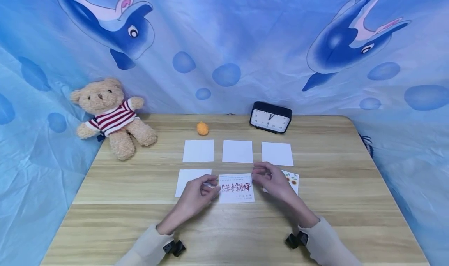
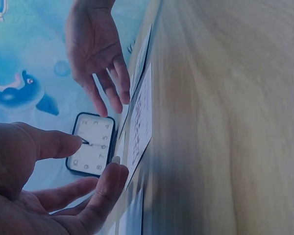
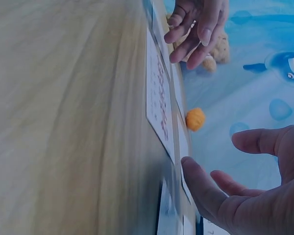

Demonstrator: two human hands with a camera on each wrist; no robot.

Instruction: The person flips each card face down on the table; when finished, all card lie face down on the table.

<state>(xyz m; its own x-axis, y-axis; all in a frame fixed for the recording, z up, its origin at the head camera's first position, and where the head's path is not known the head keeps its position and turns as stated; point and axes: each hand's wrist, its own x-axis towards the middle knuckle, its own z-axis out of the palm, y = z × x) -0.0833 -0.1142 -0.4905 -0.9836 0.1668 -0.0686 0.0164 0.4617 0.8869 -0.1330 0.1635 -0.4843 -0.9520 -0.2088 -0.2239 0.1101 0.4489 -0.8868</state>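
Blue dolphin-print cloth hangs behind a pale wooden table (image 1: 315,219), where six cards sit in two rows at the centre of the head view. Across the upper row lie three blank white cards (image 1: 237,151), all face-down as far as one can tell. In the lower row, the left card (image 1: 187,179) also shows white, the printed card (image 1: 236,187) in the middle shows red lettering, and a flower-patterned card (image 1: 292,178) peeks out at right, partly hidden by the right hand (image 1: 277,182). The left hand (image 1: 196,194) rests at the printed card's left edge, fingers loosely curled with tips touching it; the right hand's fingers, relaxed and slightly spread, hover at its right edge. Judging by this, two cards are turned up and four remain. A teddy bear (image 1: 112,116), orange ball (image 1: 202,128) and clock (image 1: 270,117) line the far edge.
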